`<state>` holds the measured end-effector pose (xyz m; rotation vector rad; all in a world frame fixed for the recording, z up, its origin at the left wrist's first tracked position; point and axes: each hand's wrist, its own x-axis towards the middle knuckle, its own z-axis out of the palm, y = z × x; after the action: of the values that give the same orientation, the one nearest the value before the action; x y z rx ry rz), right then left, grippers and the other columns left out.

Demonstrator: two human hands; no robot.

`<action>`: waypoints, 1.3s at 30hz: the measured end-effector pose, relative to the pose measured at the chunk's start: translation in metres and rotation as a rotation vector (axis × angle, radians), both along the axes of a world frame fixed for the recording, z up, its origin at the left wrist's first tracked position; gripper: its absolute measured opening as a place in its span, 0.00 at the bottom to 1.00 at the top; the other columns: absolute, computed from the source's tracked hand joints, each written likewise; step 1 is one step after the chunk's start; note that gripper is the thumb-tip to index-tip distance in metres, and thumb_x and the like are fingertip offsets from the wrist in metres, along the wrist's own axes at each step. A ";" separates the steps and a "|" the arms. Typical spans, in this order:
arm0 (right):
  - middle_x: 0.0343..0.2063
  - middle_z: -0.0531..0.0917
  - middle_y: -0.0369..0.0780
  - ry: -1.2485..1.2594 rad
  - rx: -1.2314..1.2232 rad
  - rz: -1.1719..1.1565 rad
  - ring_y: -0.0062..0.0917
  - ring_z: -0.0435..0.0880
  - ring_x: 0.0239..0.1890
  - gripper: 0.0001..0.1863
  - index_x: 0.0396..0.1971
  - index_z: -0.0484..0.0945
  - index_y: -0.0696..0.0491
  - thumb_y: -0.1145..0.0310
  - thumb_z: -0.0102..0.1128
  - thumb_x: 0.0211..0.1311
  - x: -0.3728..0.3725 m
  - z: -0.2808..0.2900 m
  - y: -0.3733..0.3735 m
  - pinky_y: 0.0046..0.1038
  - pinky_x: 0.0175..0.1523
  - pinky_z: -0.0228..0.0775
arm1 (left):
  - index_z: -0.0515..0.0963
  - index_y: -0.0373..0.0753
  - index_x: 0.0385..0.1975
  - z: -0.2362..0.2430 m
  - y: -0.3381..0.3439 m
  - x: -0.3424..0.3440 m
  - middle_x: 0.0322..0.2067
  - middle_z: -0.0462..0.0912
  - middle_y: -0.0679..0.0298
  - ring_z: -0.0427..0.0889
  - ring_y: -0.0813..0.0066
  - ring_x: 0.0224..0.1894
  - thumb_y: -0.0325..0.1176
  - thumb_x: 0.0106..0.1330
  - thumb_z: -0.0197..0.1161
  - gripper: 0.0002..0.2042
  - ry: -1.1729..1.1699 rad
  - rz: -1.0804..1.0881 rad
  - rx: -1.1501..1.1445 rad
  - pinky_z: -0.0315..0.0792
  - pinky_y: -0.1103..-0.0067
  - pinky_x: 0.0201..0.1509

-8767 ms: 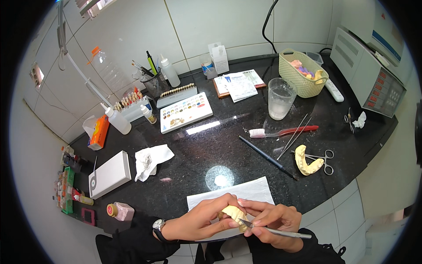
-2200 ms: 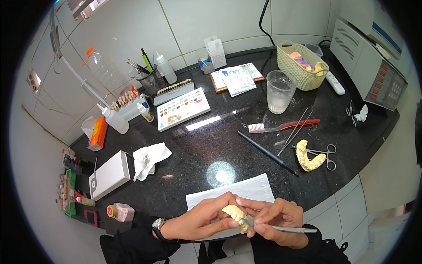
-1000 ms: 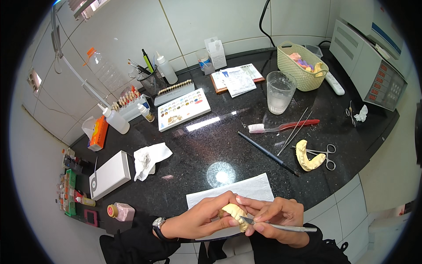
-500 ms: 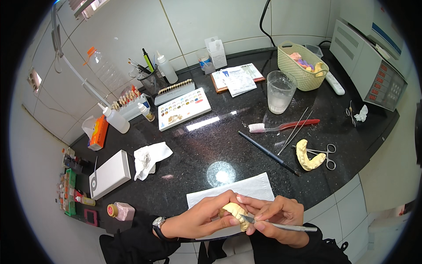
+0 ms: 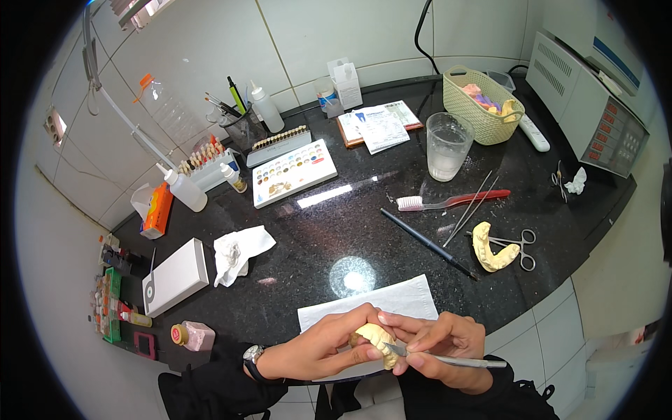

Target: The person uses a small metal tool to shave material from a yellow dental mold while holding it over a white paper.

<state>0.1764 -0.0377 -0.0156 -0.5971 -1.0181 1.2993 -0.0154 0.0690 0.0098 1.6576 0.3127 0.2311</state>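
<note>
My left hand (image 5: 325, 344) is closed round a pale yellow plaster dental model (image 5: 376, 338) at the lower middle, with a watch on the wrist. My right hand (image 5: 448, 353) grips a slim metal-handled knife (image 5: 462, 361), its blade against the model's row of teeth; some fingers of this hand also touch the model. Beneath both hands lies a white paper sheet (image 5: 364, 297). A second plaster arch (image 5: 493, 257) rests to the right beside metal forceps (image 5: 525, 259).
The dark stone worktop (image 5: 315, 245) carries a palette (image 5: 294, 175), tissue (image 5: 241, 252), white case (image 5: 175, 276), pink jar (image 5: 196, 337), water glass (image 5: 446, 147), red brush (image 5: 476, 196), tweezers (image 5: 467, 210), dark-handled brush (image 5: 420, 238), basket (image 5: 476, 112) and a grey machine (image 5: 588, 91).
Both hands keep their hold on the model and knife. The right hand and knife have shifted slightly rightward compared with the oldest frame; the surroundings appear a little higher in the picture.
</note>
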 end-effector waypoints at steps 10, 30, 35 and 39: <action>0.31 0.84 0.50 0.024 -0.042 0.023 0.48 0.66 0.60 0.04 0.34 0.72 0.57 0.78 0.57 0.60 0.001 0.003 -0.001 0.43 0.62 0.63 | 0.68 0.37 0.45 -0.001 -0.001 -0.001 0.36 0.73 0.64 0.74 0.79 0.40 0.37 0.69 0.53 0.12 0.017 0.006 -0.021 0.66 0.78 0.41; 0.30 0.83 0.55 -0.085 -0.019 0.023 0.48 0.69 0.58 0.04 0.32 0.74 0.60 0.81 0.58 0.57 0.005 0.008 -0.001 0.44 0.60 0.64 | 0.67 0.36 0.40 0.005 0.002 0.001 0.31 0.73 0.63 0.73 0.77 0.32 0.38 0.67 0.56 0.12 0.055 -0.007 0.055 0.65 0.79 0.35; 0.30 0.82 0.55 -0.102 -0.051 0.024 0.48 0.71 0.56 0.03 0.30 0.75 0.61 0.81 0.59 0.56 0.007 0.014 -0.001 0.43 0.60 0.65 | 0.67 0.36 0.41 0.006 0.002 0.002 0.31 0.74 0.62 0.74 0.75 0.32 0.37 0.68 0.56 0.12 0.053 -0.032 0.069 0.66 0.78 0.35; 0.32 0.83 0.54 -0.088 -0.074 0.084 0.47 0.67 0.60 0.04 0.33 0.74 0.59 0.79 0.58 0.58 0.010 0.010 -0.002 0.42 0.61 0.64 | 0.67 0.36 0.42 0.005 0.002 0.002 0.32 0.75 0.62 0.75 0.75 0.33 0.37 0.68 0.55 0.12 0.057 -0.030 0.070 0.67 0.78 0.36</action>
<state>0.1861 -0.0394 -0.0055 -0.6788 -1.0811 1.3994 -0.0134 0.0711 0.0148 1.7388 0.3262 0.1739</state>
